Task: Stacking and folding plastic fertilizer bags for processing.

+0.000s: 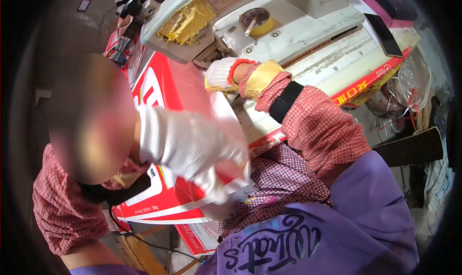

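A large red-and-white printed sheet or bag (168, 80) hangs over the left end of a pale sewing machine (298, 34) and down towards my lap. My left hand (185, 140), in a white knit glove, lies over its right-hand part. Motion smears the fingers, so whether they grip the material does not show. My right hand (221, 74), gloved in white with a red cuff, is beside the machine's head, near the sheet's far edge. Its fingertips are hidden. Pink checked sleeves with black bands cover both forearms; a blurred oval patch hides part of the left one.
A rough yellow pad (187, 21) is on the machine. A yellow tape roll (262, 26) with a white stick in it rests on the machine top. Farther right lie a dark phone (383, 34) and a pink box (385, 6). Wooden pieces (137, 251) stand below.
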Available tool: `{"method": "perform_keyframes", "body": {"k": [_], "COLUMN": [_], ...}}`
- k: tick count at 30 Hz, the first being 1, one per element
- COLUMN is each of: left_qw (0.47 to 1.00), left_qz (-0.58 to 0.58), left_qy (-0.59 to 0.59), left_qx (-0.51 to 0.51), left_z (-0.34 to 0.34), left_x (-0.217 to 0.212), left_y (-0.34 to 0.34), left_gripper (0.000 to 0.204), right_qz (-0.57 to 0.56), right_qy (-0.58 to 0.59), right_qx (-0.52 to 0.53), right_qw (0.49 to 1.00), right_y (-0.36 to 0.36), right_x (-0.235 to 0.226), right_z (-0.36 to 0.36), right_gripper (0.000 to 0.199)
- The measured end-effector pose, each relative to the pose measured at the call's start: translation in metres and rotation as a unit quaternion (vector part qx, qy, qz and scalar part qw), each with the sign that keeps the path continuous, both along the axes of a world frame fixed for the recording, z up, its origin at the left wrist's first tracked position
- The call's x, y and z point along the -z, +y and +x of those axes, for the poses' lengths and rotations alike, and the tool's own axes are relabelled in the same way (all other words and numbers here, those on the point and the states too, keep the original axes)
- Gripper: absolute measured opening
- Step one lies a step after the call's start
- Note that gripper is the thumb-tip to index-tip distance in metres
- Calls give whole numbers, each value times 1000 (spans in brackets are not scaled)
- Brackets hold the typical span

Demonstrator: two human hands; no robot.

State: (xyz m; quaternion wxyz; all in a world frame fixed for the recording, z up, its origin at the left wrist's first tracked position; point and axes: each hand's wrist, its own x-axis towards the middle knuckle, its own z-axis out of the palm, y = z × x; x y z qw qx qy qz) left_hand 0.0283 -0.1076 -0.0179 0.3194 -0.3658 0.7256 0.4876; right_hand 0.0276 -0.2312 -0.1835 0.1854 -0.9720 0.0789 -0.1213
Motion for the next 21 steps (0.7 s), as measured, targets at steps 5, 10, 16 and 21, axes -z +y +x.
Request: {"method": "perform_keyframes", "body": {"k": [5,10,16,21], "left_qw": [976,912,951,965], "left_qz": [52,-5,-168,-42], "left_qy": [-209,-361,-168,-168], "left_qx": [8,196,200,198], "left_z": [-4,-20,-55,-77], "left_x": [-25,-45,-7,16], "left_y": [9,57,106,97], "left_gripper": [29,11,7,10], "right_qz": [-6,46,-224,-105], "right_qy": [56,161,-81,192], "right_qx": [41,74,202,-82], "right_qw": [998,983,950,972], "right_y": [2,15,76,147], "right_x": [5,3,-25,2], "right_z": [9,-1,-39,-54], "right_gripper": [24,24,21,20]}}
